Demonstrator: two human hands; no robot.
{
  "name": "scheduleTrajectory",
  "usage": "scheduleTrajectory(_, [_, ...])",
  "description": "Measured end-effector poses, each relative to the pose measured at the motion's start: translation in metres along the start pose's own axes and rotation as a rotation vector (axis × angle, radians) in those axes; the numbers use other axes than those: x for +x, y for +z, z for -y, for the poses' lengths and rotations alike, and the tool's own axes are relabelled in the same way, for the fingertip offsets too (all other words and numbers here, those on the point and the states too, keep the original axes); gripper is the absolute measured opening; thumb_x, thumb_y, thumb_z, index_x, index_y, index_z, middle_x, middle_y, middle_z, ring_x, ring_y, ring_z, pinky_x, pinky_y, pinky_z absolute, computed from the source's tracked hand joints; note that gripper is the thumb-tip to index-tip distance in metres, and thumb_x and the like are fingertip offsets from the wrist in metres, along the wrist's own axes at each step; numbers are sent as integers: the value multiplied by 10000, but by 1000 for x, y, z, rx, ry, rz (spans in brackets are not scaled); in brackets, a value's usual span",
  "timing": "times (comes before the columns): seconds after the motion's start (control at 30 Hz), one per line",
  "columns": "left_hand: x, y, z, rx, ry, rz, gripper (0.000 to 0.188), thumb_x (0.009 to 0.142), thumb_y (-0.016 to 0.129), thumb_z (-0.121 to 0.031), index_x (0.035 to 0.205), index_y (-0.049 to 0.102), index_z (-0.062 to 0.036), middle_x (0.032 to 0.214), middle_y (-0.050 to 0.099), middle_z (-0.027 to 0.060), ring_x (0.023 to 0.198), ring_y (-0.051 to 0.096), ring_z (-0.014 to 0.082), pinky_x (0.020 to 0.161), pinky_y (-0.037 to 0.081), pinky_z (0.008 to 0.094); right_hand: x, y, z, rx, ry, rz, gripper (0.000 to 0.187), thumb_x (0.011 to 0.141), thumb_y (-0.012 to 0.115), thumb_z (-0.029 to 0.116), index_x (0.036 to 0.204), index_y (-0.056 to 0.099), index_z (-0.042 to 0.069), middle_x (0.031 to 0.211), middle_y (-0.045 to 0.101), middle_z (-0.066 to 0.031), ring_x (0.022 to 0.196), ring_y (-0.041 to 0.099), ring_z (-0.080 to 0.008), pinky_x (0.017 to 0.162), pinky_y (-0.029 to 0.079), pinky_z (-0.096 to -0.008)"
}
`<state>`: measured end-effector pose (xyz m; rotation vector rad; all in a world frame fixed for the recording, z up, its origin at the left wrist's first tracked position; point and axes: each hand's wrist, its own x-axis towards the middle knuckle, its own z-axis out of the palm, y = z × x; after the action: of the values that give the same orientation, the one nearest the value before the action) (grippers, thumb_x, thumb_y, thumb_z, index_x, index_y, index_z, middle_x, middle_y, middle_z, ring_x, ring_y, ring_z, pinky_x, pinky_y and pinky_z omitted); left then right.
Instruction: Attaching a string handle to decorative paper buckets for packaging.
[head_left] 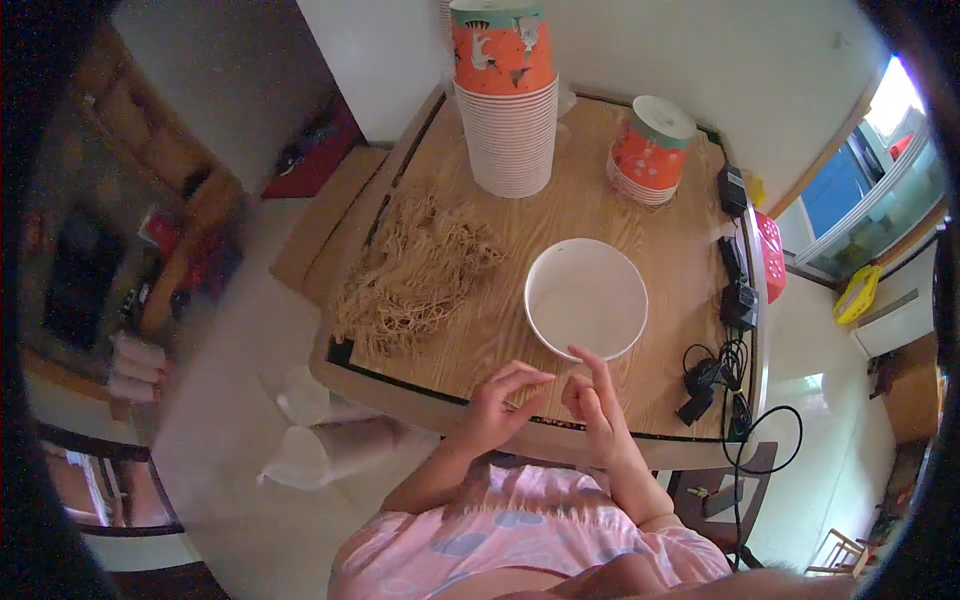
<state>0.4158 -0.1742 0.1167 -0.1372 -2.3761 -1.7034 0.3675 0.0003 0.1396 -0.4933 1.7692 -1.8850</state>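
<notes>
My left hand is over the table's near edge, with bent fingers and a gap between them and the thumb; nothing shows in it. Beside it, my right hand raises its index finger close to the near rim of a white paper bucket; whether it touches cannot be told. The other right fingers are curled against the thumb, and anything in them is too small to make out. Mouth up, the bucket shows a bare inside. Left of it lies a loose heap of tan twine strands.
A tall stack of paper buckets and a shorter orange-and-green stack stand upside down at the back of the wooden table. Black adapters and tangled cables line the right edge. White plastic bags lie on the floor at left.
</notes>
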Motion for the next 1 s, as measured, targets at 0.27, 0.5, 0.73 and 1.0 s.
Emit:
scheduleTrajectory(0.27, [10, 20, -17, -19, 94, -68, 284, 694, 721, -68, 948, 596, -50, 992, 537, 82, 907, 559, 211, 772, 469, 311, 9, 0, 3, 147, -48, 138, 843, 866, 344, 611, 1435, -57, 137, 943, 495, -64, 778, 463, -141, 720, 399, -261])
scheduleTrajectory(0.5, [9, 33, -5, 121, 164, -166, 303, 659, 724, -39, 918, 570, -67, 994, 541, 109, 900, 555, 283, 748, 454, 355, 11, -1, -13, 166, -54, 123, 905, 835, 336, 668, 1429, -72, 121, 1087, 517, -107, 886, 517, -172, 778, 420, -283])
scheduleTrajectory(0.73, [11, 34, -9, 163, 149, -233, 286, 685, 706, -27, 934, 574, -71, 967, 553, 89, 883, 567, 257, 733, 463, 347, 10, 0, -12, 195, -61, 166, 873, 854, 331, 643, 1430, -69, 124, 1120, 507, -106, 902, 514, -172, 796, 413, -285])
scheduleTrajectory(1.0, [6, 36, -5, -162, -16, -286, 73, 745, 693, -37, 788, 636, -50, 855, 572, 69, 761, 581, 171, 676, 474, 270, 7, -2, -13, 208, -29, 33, 474, 952, 380, 356, 1311, 355, 47, 1051, 520, -63, 862, 495, -118, 767, 406, -247])
